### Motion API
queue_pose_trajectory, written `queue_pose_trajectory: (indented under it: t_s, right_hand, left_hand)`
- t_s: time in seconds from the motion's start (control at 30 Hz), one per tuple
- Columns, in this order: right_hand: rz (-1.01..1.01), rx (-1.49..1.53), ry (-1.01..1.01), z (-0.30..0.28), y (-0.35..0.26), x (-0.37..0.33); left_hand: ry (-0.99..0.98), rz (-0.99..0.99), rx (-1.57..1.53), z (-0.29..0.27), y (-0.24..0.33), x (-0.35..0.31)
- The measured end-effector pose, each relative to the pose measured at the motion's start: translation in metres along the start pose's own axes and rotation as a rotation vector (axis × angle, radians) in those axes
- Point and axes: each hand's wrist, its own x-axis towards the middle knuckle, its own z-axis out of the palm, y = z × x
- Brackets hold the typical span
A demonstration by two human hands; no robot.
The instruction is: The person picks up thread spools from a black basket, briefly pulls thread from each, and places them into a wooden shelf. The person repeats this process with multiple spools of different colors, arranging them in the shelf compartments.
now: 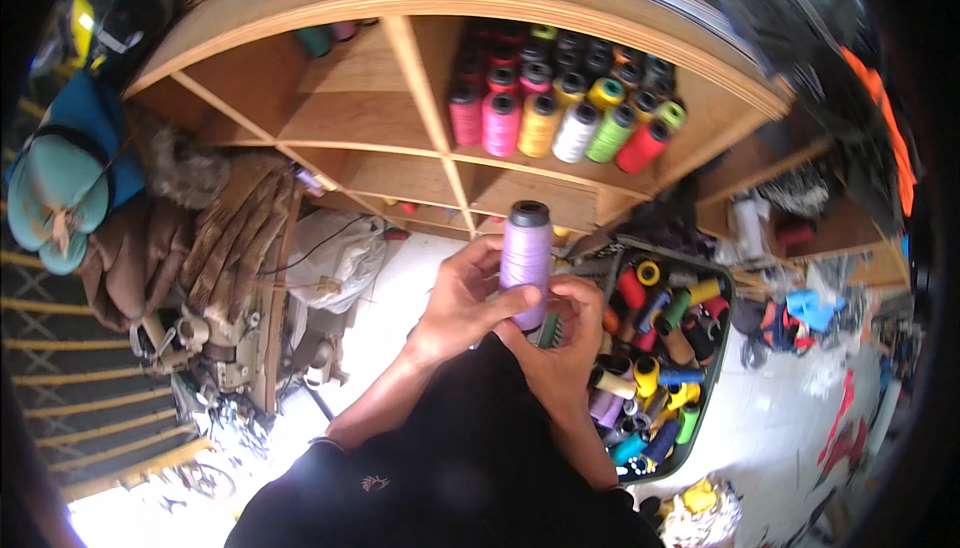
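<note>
From where I stand, the wooden shelf unit (365, 113) fills the space ahead of the person, its dividers and front edges hard and square; an arm reaching in carelessly could catch one. The dark green bin (729, 320) sits just beside the right forearm, heaped with loose spools, so anything dropped that way could get lost in the jumble or roll off onto the floor. The upright thread cones packed in the upper compartment stand near its front edge; a bump to the red cone (643, 146) or the white cone (575, 135) might tip it out. The left hand (450, 298) grasps the lilac thread cone (526, 253), thumb across its front, while the right hand (560, 348) cups it low down. The cone is held upright before the chest, below that compartment. If the thumb's grip slackens, the smooth winding could slip, or its thread loosen.
</note>
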Motion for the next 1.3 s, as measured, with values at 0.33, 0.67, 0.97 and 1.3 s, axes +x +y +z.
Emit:
queue_pose_trajectory:
  t_s: [0.33, 0.67, 0.97, 1.3]
  right_hand:
    - [0.131, -0.094, -0.337, 0.037, 0.023, 0.0]
    - [0.196, -0.037, -0.381, 0.08, 0.021, 0.011]
    - [0.032, -0.185, -0.351, 0.141, 0.018, 0.026]
    - [-0.089, -0.042, -0.268, 0.262, 0.06, 0.099]
  left_hand:
    - [0.11, 0.053, 0.098, -0.057, -0.007, -0.028]
    - [0.143, 0.008, 0.112, -0.1, 0.005, -0.029]
    - [0.272, 0.143, 0.255, -0.15, 0.019, -0.019]
    - [0.451, 0.422, 0.547, -0.245, 0.041, 0.047]
